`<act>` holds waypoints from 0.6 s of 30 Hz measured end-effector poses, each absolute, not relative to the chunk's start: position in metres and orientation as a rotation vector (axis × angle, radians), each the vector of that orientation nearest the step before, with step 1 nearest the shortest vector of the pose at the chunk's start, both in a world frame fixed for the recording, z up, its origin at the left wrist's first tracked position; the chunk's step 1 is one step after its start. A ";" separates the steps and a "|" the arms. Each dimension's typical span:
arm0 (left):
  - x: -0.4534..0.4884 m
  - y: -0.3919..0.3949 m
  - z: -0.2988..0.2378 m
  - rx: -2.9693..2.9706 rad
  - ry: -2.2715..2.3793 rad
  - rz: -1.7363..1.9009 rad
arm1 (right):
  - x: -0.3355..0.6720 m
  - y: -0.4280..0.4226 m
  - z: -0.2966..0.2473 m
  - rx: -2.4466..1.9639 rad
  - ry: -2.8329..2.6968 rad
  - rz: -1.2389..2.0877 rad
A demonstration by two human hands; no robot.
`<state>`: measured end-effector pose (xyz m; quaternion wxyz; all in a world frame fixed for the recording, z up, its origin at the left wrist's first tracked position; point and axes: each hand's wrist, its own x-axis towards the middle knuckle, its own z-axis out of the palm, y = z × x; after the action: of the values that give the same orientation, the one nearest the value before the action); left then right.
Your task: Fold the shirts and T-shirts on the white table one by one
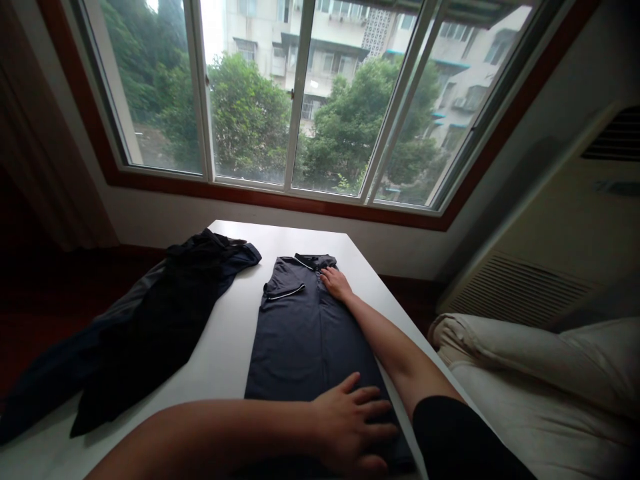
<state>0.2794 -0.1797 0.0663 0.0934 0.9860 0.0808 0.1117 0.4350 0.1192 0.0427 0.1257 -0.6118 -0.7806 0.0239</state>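
A dark grey polo shirt (290, 340) lies on the white table (220, 333), its sides folded inward and its collar toward the window. One short sleeve with white piping rests on top at the left. My left hand (353, 427) is spread with fingers apart over the lower part of the shirt, near its right edge. Farther off, my right hand (336, 283) lies on the shirt just below the collar, with its fingers stretched out flat. The bottom hem is partly hidden behind my left forearm.
A heap of dark clothes (155, 320) lies along the table's left side and hangs over its edge. To the right is a pale cushioned seat (540, 373), with a large air conditioner (530, 280) behind it. A window (290, 100) stands beyond the table.
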 end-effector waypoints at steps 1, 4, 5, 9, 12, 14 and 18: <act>0.271 -0.174 0.067 2.921 0.277 0.365 | 0.431 0.110 0.046 -1.732 -2.255 0.059; 0.233 -0.138 0.075 2.882 0.612 0.448 | 0.413 0.076 0.052 -1.573 -2.221 0.097; 0.217 -0.120 0.078 2.841 0.803 0.511 | 0.404 0.061 0.052 -1.514 -2.235 0.123; 0.156 -0.033 0.087 2.446 1.520 0.838 | 0.358 -0.019 0.052 -1.113 -2.484 0.242; 0.125 0.023 0.084 2.119 1.831 0.754 | 0.320 -0.091 0.055 -0.682 -2.735 0.332; 0.115 0.049 0.080 1.957 1.915 0.692 | 0.302 -0.132 0.060 -0.508 -2.872 0.325; 0.118 0.081 0.078 1.834 1.904 0.661 | 0.284 -0.174 0.074 -0.570 -3.013 0.350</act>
<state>0.1184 0.0805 0.0784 0.2067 0.6586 0.6836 0.2372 0.2837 -0.1737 0.0740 0.0278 -0.1846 -0.9759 0.1134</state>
